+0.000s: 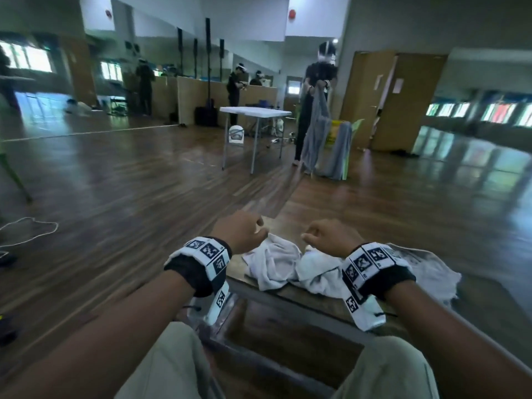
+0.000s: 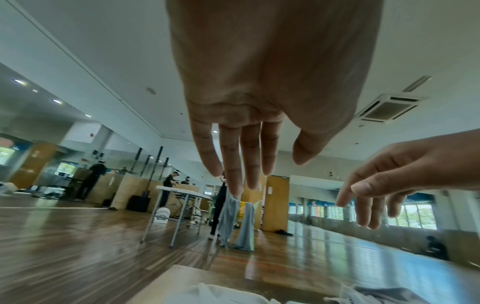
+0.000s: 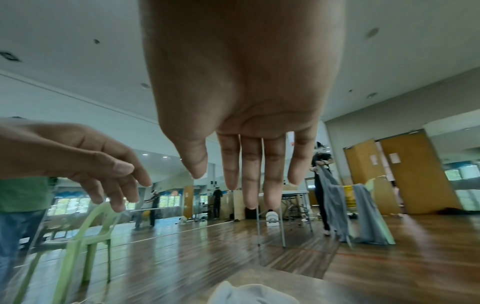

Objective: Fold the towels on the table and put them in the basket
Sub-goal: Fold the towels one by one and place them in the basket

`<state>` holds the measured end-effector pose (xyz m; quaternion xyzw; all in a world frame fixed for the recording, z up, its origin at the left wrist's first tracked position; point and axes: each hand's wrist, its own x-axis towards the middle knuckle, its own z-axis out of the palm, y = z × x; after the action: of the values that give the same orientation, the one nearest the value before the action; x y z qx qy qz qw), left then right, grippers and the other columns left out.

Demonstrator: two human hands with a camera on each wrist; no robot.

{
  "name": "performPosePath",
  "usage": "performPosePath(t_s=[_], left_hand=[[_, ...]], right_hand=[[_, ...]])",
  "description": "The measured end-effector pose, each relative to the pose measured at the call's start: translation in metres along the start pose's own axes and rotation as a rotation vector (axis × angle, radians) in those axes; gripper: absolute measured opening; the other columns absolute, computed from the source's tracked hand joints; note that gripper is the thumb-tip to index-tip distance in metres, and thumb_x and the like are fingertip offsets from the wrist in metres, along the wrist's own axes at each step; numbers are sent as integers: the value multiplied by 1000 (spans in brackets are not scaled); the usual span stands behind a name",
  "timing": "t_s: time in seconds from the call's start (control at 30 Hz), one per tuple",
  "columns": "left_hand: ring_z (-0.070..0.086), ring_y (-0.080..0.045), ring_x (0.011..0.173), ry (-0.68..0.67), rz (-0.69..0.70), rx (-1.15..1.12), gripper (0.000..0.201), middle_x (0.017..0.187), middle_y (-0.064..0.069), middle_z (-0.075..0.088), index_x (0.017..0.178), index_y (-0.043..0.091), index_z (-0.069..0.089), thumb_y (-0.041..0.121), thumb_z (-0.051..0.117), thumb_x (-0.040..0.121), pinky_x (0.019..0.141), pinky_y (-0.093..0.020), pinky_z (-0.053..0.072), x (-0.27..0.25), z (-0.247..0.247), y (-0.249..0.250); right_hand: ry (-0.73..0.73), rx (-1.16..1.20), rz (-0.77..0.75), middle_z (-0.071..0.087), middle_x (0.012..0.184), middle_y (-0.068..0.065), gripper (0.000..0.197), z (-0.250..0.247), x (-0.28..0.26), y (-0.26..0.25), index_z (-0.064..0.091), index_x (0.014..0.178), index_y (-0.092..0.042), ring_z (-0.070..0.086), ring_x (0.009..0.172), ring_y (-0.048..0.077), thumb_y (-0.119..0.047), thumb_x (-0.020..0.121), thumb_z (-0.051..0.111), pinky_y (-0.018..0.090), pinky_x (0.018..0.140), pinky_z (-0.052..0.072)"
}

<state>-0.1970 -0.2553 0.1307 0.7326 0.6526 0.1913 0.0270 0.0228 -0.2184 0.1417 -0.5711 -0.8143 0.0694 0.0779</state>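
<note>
A crumpled white towel lies on the small wooden table, touching a second white towel. A greyer towel lies at the table's right end. My left hand hovers just above the first towel's far edge, and my right hand hovers above the second. In the left wrist view the left hand has relaxed, straight fingers and holds nothing, with the white towel below. The right wrist view shows my right hand equally empty above the towel. No basket shows.
A green plastic chair stands to the left of the table. Across the wooden floor is a white folding table, with a person holding up a grey cloth beside it. A white cable lies on the floor at left.
</note>
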Motion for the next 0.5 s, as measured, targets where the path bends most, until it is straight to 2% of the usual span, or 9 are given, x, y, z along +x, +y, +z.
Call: performPosePath(t_s=[0.1, 0.2, 0.3, 0.37, 0.43, 0.5], left_hand=[[60, -21, 97, -47, 84, -50, 32, 106, -1, 65, 106, 21, 60, 44, 48, 88, 78, -30, 46, 18, 23, 19], [61, -22, 91, -88, 139, -85, 29, 97, 0, 65, 95, 22, 61, 46, 49, 85, 81, -36, 50, 34, 51, 37], [62, -21, 89, -123, 188, -121, 28, 93, 3, 66, 93, 19, 62, 43, 50, 87, 78, -34, 50, 45, 82, 55], [62, -23, 94, -138, 226, -108, 29, 99, 2, 66, 95, 18, 62, 43, 49, 87, 80, -35, 50, 53, 104, 64], [60, -23, 101, -169, 248, -90, 29, 110, 1, 64, 104, 20, 60, 42, 49, 89, 83, -36, 49, 62, 129, 70], [60, -22, 103, -184, 275, -51, 29, 114, 1, 64, 109, 23, 60, 41, 49, 89, 86, -37, 47, 70, 155, 74]], right_hand=[[20, 22, 70, 68, 109, -2, 34, -3, -14, 33, 67, 100, -24, 62, 97, 20, -50, 87, 50, 40, 85, 51], [22, 49, 129, 70, 105, 0, 32, 1, -26, 63, 68, 100, -20, 63, 95, 20, -44, 89, 51, 38, 84, 50], [26, 57, 211, 70, 99, -3, 33, 14, -33, 93, 69, 95, -25, 61, 99, 20, -49, 86, 49, 40, 86, 50], [0, 63, 263, 69, 99, -7, 31, 28, -34, 115, 68, 92, -29, 56, 108, 15, -50, 84, 47, 39, 89, 48], [-18, 73, 298, 68, 100, -5, 27, 44, -33, 134, 68, 93, -30, 56, 106, 13, -48, 85, 49, 38, 89, 48], [-13, 106, 311, 69, 99, -3, 27, 59, -31, 150, 68, 92, -29, 60, 102, 17, -48, 84, 50, 35, 87, 47]])
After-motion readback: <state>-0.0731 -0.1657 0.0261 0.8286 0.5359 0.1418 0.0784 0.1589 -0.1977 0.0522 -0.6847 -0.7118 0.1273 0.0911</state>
